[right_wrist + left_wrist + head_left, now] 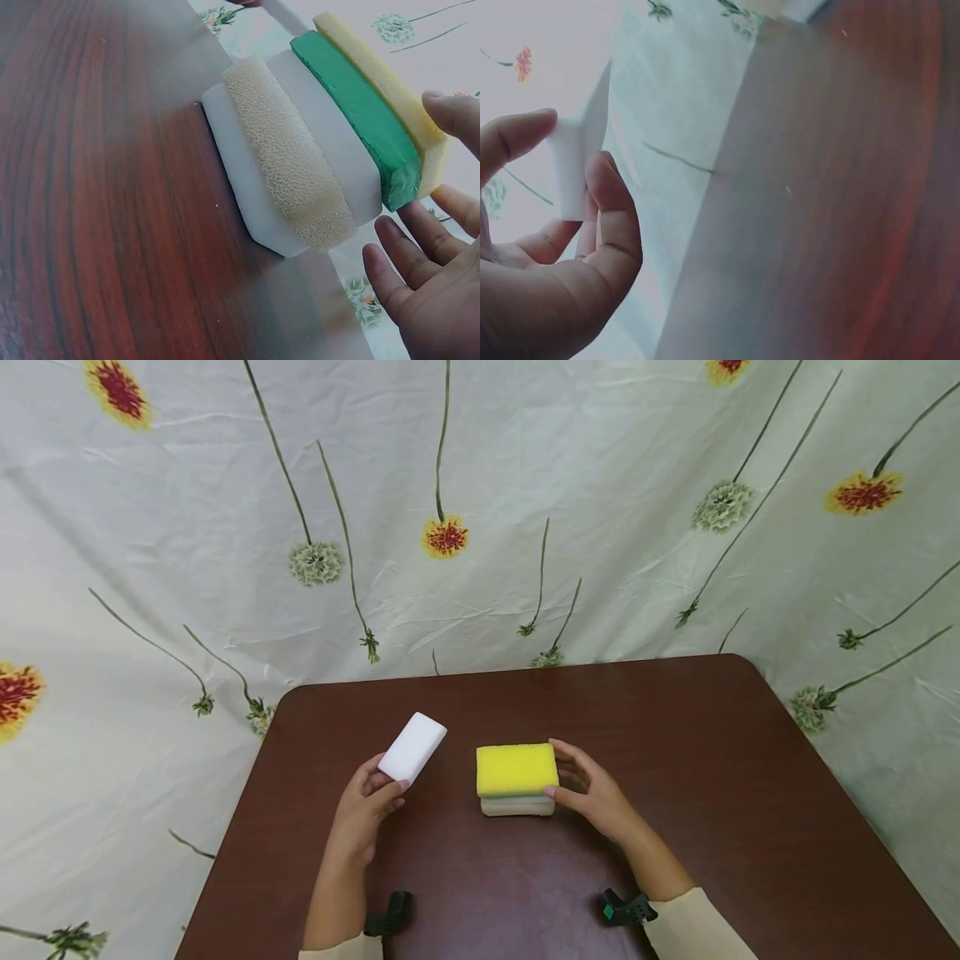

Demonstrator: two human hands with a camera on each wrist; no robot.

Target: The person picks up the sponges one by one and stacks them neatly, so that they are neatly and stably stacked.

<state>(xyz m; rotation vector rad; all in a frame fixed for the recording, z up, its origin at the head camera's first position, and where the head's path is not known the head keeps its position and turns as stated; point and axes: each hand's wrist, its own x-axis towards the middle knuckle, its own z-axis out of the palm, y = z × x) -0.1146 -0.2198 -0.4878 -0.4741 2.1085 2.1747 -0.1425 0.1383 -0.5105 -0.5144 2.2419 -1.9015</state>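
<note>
My left hand (pixel 365 810) holds a smooth white rectangular block (pixel 412 747) tilted above the table, pinched by one end between thumb and fingers. To the right of it, a yellow sponge (pixel 516 770) tops a stack on the table. My right hand (pixel 596 797) grips that sponge at its right end, thumb at the near corner and index finger at the far one. Beneath it in the right wrist view come a green slab (pixel 360 112), a white block (pixel 330 124), a porous beige sponge (pixel 289 157) and a bottom white block (pixel 244 172).
The dark brown table (pixel 720 793) has rounded far corners. Behind it hangs a white cloth (pixel 600 460) printed with flowers and stems. Dark straps (pixel 626 910) with a device sit at both wrists.
</note>
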